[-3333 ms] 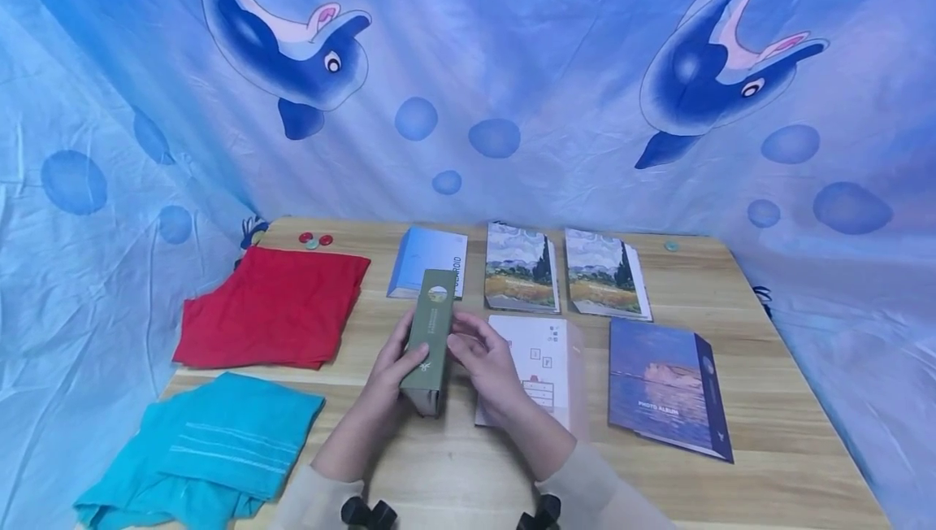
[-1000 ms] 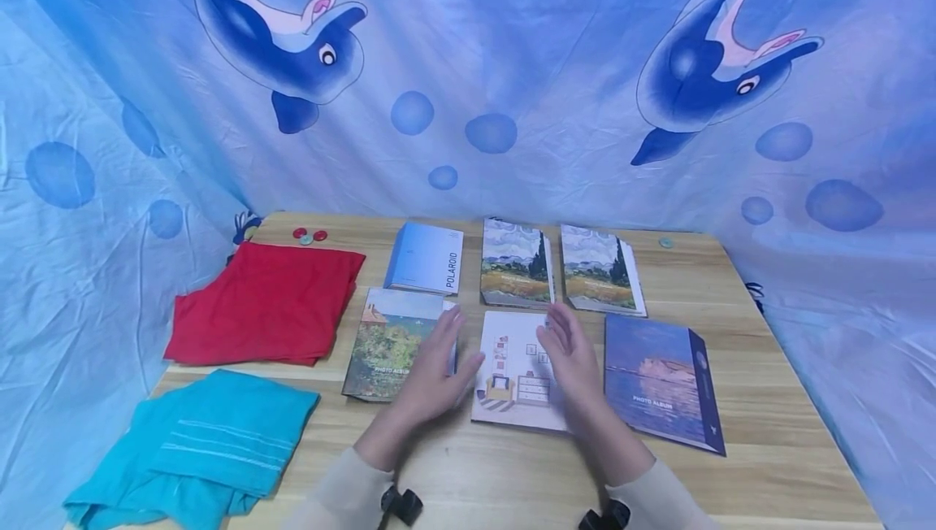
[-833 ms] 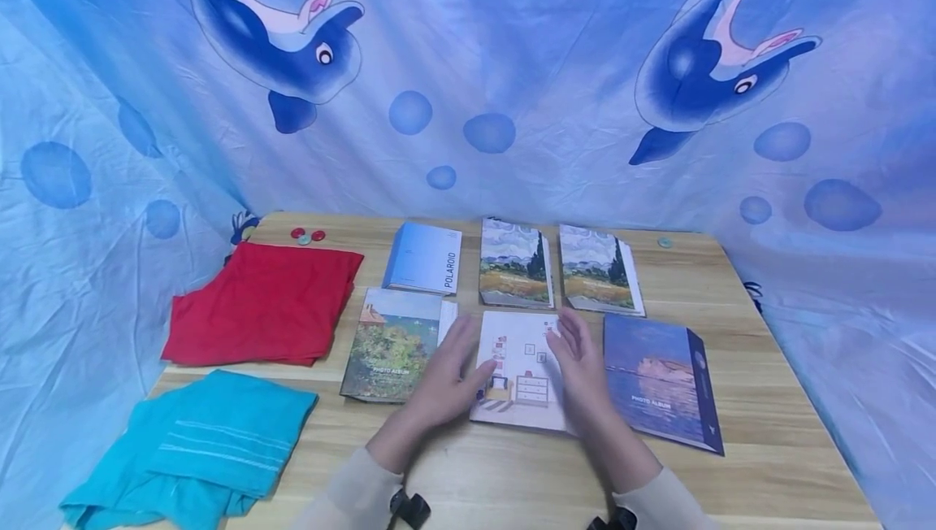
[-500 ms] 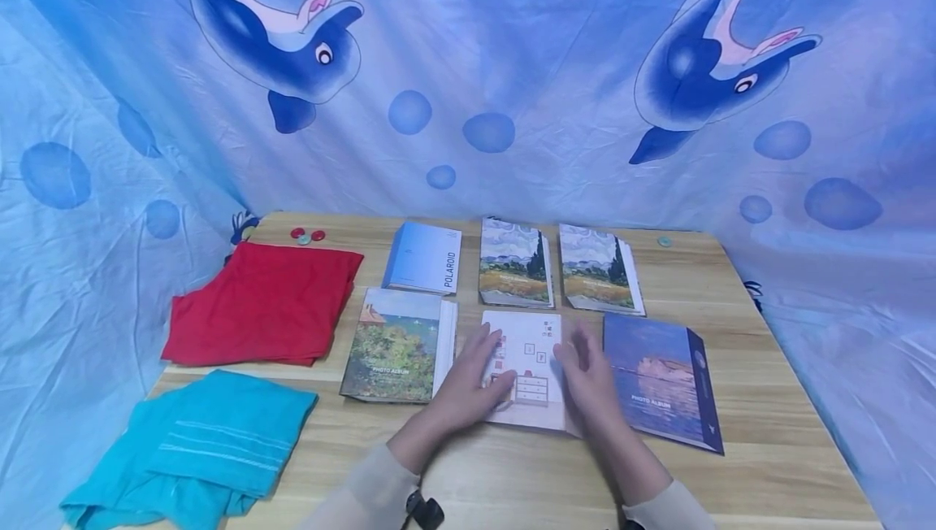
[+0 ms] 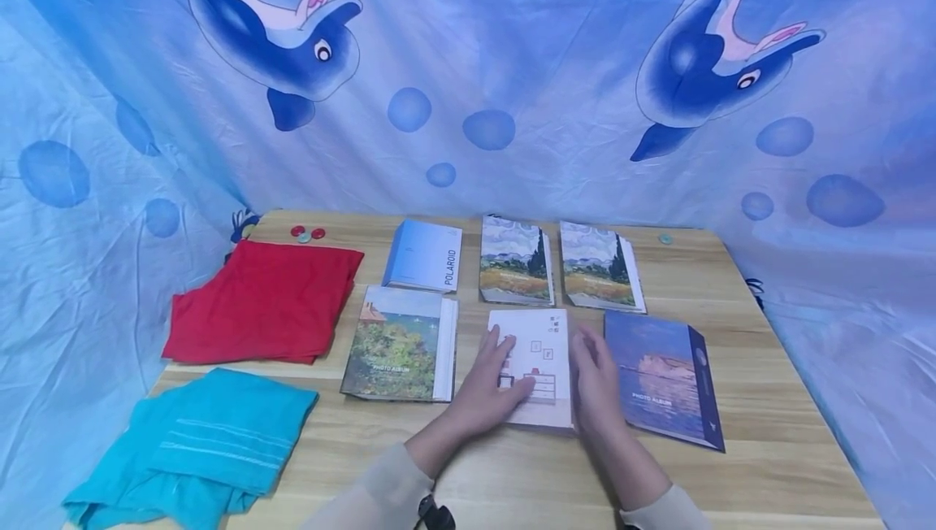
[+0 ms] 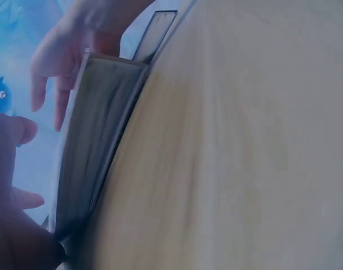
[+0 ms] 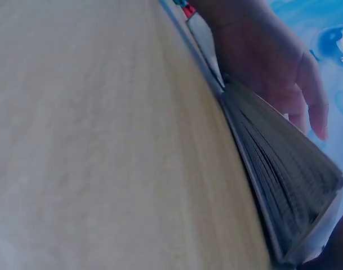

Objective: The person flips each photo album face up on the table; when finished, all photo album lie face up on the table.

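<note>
A white photo album (image 5: pixel 548 363) with a line drawing of furniture lies flat between my two hands. My left hand (image 5: pixel 483 392) lies along its left side, with the thumb and fingers extended over the cover. At the right side, my right hand (image 5: pixel 600 392) holds its fingers fairly straight along the edge. In the left wrist view the near end of the album (image 6: pixel 98 135) shows between the hands. Its page edges also face the right wrist view, where the left hand (image 7: pixel 261 62) is beyond the album (image 7: pixel 278 163).
A green garden-picture album (image 5: pixel 398 351) lies left, and a purple seascape album (image 5: pixel 654 380) right. Behind are a blue Polaroid album (image 5: pixel 424 258) and two landscape albums (image 5: pixel 515 262). Red cloth (image 5: pixel 270 302) and turquoise cloth (image 5: pixel 212 432) are folded at left. Small discs (image 5: pixel 318 234) lie near the back.
The green album, earlier held upright in my hands, now lies flat at left. Both hands have moved right to the white album, which has shifted slightly right.
</note>
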Motion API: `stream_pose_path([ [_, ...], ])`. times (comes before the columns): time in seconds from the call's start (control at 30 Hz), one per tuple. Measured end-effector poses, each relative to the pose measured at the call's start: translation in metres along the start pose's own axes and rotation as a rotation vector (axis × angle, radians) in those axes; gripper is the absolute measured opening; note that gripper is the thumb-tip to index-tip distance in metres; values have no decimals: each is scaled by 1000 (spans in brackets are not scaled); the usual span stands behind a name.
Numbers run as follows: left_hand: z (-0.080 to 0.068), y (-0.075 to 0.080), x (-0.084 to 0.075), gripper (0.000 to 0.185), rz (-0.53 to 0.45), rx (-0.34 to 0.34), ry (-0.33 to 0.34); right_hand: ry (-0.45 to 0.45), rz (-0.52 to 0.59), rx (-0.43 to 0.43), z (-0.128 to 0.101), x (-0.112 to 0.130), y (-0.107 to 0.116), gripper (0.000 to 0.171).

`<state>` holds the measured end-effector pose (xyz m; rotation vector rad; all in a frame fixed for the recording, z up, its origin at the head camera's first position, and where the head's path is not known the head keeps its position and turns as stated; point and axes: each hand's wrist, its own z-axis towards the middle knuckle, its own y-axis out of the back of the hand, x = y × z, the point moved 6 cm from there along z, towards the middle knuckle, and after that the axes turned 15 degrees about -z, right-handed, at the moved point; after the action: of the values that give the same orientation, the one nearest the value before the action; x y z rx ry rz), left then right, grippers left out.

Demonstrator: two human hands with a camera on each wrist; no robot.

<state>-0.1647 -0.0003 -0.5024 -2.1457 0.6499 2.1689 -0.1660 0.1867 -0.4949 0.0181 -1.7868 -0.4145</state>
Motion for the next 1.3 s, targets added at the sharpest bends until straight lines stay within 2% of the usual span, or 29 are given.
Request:
stream_pose_path([
  [0.2,0,-7,-1,80,-44,-39,27,-34,123,-86,2,6,8,44],
  [0.37,4,-11,-2,77,-92,-93,36,-43,177,-37,5,10,15,56],
  [0.5,7,-18,-5,72,-199,-94,36,-50,195,4,9,17,22,58],
  [0.7,11,-27,-16,72,-423,-56,40,-11,240,29,8,32,25,49],
  [0.8,11,-27,-24,70,-479,-32,21,2,274,36,4,37,24,43],
  [0.9,10,-23,-31,70,-484,-20,-9,42,319,44,0,41,20,43],
  [1.03,8,-13,-37,74,-492,-29,18,95,343,85,-3,46,10,47],
  [1.13,7,-2,-39,73,-513,-48,29,82,350,162,-6,45,-2,48],
  [1.23,6,9,-40,69,-560,-45,-3,57,354,247,-10,42,-15,49],
  [1.3,6,15,-40,68,-592,-38,-26,44,308,285,-11,37,-22,50],
])
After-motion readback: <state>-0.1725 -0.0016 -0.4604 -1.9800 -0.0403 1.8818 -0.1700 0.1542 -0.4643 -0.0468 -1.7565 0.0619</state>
